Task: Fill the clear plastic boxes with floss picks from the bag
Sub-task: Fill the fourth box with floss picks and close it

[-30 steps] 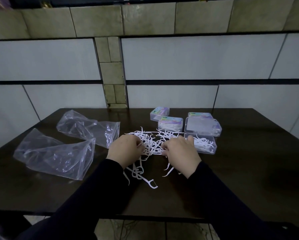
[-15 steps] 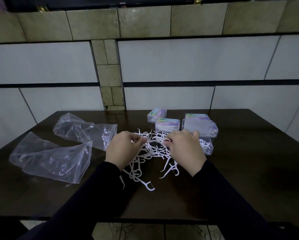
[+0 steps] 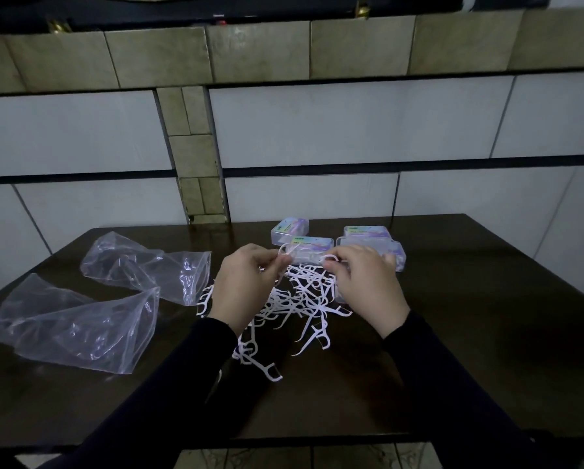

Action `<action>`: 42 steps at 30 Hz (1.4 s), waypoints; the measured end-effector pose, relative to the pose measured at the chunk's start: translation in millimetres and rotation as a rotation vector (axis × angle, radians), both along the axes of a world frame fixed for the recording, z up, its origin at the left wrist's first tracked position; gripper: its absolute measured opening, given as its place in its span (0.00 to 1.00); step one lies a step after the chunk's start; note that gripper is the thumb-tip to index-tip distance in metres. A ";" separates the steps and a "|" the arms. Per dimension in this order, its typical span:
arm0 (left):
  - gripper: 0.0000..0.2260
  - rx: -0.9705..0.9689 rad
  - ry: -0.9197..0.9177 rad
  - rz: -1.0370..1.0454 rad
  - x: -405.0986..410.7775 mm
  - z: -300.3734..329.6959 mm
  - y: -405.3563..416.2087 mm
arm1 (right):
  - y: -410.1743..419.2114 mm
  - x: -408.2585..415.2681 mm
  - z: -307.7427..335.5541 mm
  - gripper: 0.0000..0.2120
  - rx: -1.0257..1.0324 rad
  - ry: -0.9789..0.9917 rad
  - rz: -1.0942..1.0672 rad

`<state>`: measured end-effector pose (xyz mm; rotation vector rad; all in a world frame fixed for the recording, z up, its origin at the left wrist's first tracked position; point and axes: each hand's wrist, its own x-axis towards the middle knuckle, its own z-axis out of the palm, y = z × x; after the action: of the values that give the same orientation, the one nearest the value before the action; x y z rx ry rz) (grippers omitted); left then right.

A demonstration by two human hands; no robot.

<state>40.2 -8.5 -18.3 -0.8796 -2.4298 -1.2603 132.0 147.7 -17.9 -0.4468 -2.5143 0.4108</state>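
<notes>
Both hands are raised just above the centre of the frame, over a loose heap of white plastic floss picks (image 3: pixel 297 299) spread on the dark brown wooden table (image 3: pixel 470 350). The left hand (image 3: pixel 245 286) has its fingers curled, with thumb and fingertips pinching a white floss pick (image 3: pixel 285 251) near its looped end. The right hand (image 3: pixel 365 286) is likewise curled and pinches another white floss pick (image 3: pixel 329 258) at its bowed head. The two pinched picks sit close together between the hands, but whether they touch cannot be told. Dark long sleeves (image 3: pixel 453 384) run from both wrists down to the lower edge of the frame.

Behind the hands, just above the centre, stand small clear plastic boxes with pastel printed labels: one at the back left (image 3: pixel 289 229), one in front of it (image 3: pixel 312 244) and one at the back right (image 3: pixel 366 230). A larger clear box lid or box (image 3: pixel 393 250) lies partly hidden behind the right hand; what it holds cannot be made out. Some picks trail toward the lower centre, where a single pick (image 3: pixel 265 368) lies apart from the heap.

At the left of the frame lie two crumpled clear plastic bags, the nearer one (image 3: pixel 77 326) at lower left and the farther one (image 3: pixel 142 262) just above it, both flat on the table and apart from the heap. A wall of white and beige tiles (image 3: pixel 317 123) fills the upper half.
</notes>
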 end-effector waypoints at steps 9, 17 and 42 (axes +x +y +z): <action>0.09 0.123 -0.063 -0.094 2.5 0.2 50.2 | 42.4 18.1 4.4 0.11 0.005 0.033 -0.123; 0.12 0.162 -0.074 -0.110 2.5 -8.5 95.5 | 65.5 24.5 -3.1 0.11 0.060 -0.103 -0.192; 0.14 -0.381 0.308 -0.276 13.5 -16.6 117.7 | 92.5 38.8 -22.2 0.09 -0.206 -0.051 -0.133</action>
<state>53.7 109.3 -34.9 -1.4351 -2.3853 -0.6709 170.9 240.2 -40.1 -0.7084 -2.4830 0.6155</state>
